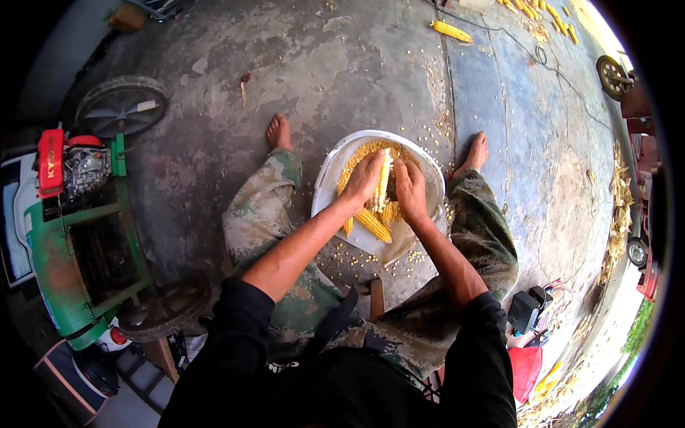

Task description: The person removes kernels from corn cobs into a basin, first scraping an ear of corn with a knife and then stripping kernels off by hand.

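A corn cob (383, 181) stands nearly upright over a white basin (321, 187), its upper part pale and its side yellow with kernels. My left hand (365, 177) is closed around the cob's left side. Close by its right side is my right hand (410, 191), fingers curled inward; whatever lies inside them is hidden. Loose kernels (362, 152) cover much of the basin's inside. Below my hands, a full yellow cob (373, 225) leans toward the basin's near edge, with other cobs partly hidden beside it.
Bare feet (279, 133) flank the basin, and scattered kernels (349, 260) dot the concrete. A green machine with a red engine (51, 162) and wheels stands at left. Far off lie a single cob (451, 31) and a cable (540, 55). A black box (524, 312) sits at right.
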### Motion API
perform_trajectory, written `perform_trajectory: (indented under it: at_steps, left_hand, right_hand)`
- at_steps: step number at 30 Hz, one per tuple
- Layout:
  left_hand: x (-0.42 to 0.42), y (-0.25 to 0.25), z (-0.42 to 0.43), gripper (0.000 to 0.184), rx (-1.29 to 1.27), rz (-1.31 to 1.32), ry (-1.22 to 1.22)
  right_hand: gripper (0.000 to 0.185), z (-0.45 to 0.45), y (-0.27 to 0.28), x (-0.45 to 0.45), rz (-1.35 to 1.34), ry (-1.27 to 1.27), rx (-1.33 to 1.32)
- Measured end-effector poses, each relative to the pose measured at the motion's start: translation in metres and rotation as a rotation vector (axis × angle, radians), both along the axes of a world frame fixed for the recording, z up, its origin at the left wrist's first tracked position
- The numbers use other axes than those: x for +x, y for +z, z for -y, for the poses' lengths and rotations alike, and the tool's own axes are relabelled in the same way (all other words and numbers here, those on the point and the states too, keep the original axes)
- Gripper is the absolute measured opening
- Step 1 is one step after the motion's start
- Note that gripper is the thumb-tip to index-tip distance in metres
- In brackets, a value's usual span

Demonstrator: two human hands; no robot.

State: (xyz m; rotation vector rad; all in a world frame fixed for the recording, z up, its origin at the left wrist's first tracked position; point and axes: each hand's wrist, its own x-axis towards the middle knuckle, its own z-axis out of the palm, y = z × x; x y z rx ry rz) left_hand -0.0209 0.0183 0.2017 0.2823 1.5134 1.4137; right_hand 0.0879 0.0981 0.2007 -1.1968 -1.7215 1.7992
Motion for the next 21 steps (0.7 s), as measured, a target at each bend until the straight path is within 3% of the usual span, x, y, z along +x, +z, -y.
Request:
perform_trajectory:
  at_steps: [3, 9, 11, 12, 14, 21]
  left_hand:
    - [-0.008, 0.000, 0.001, 0.049, -0.003, 0.227, 0.064]
    - [-0.014, 0.005, 0.003, 0.046, 0.005, 0.311, 0.138]
    - [-0.019, 0.003, 0.005, 0.043, -0.024, 0.441, 0.184]
    - [-0.019, 0.011, 0.003, 0.041, -0.033, 0.521, 0.235]
    - [-0.022, 0.014, 0.003, 0.041, -0.032, 0.557, 0.247]
    - [-0.028, 0.013, 0.000, 0.038, -0.048, 0.545, 0.327]
  right_hand:
    - [0.033, -0.009, 0.016, -0.002, -0.013, 0.038, -0.080]
    - [0.032, -0.027, 0.042, 0.002, -0.043, 0.185, -0.304]
    - [0.029, -0.036, 0.044, 0.008, 0.172, 0.400, 0.044]
    - [0.029, -0.040, 0.039, 0.012, 0.171, 0.398, 0.045]
    - [0.026, -0.043, 0.026, 0.018, 0.115, 0.484, 0.559]
    - [0.021, -0.022, 0.075, 0.016, 0.103, 0.425, 0.325]
